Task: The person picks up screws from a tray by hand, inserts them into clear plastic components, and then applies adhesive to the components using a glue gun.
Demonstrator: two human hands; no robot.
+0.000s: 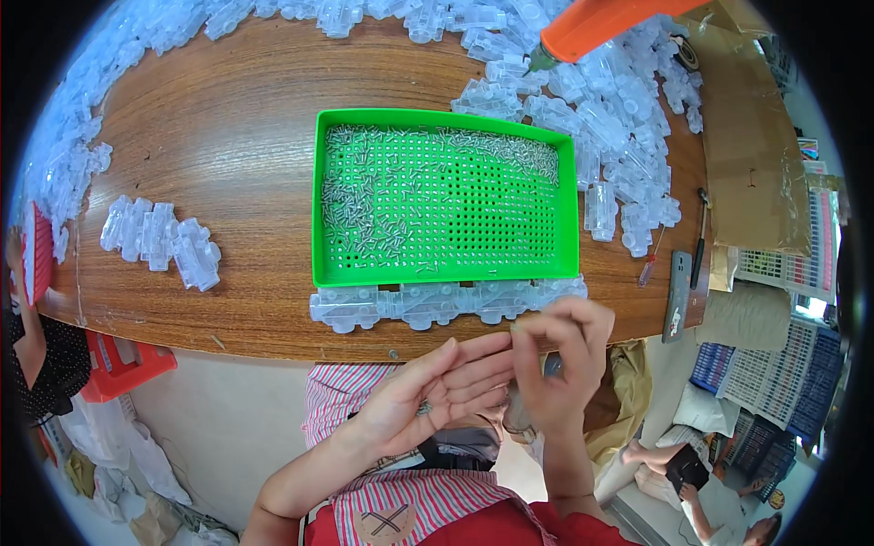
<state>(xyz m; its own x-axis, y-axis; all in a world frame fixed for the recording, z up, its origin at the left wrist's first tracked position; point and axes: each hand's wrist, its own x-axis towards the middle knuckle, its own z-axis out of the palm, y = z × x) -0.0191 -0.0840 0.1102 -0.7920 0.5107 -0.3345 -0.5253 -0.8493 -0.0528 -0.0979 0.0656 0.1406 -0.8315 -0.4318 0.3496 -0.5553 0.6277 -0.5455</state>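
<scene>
Left hand (446,387) stretched out, palm up, cradling small screws (423,409); right hand (566,364) curled at those fingertips, whether it grips anything I can't tell. Beyond, clear plastic parts (432,305) line the green tray (446,277) on brown wooden table (246,109); cardboard (751,155) rightward, seated person (669,478) lower right.

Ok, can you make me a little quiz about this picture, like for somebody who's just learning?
1. Pick one: what is in the green tray?
A. Apples
B. Metal bits
C. Pencils

2. True or false: the left hand has its palm facing up.

3. Fill in the gap: the phone lies to the ____ of the tray.

Key:
1. B
2. True
3. right
</scene>
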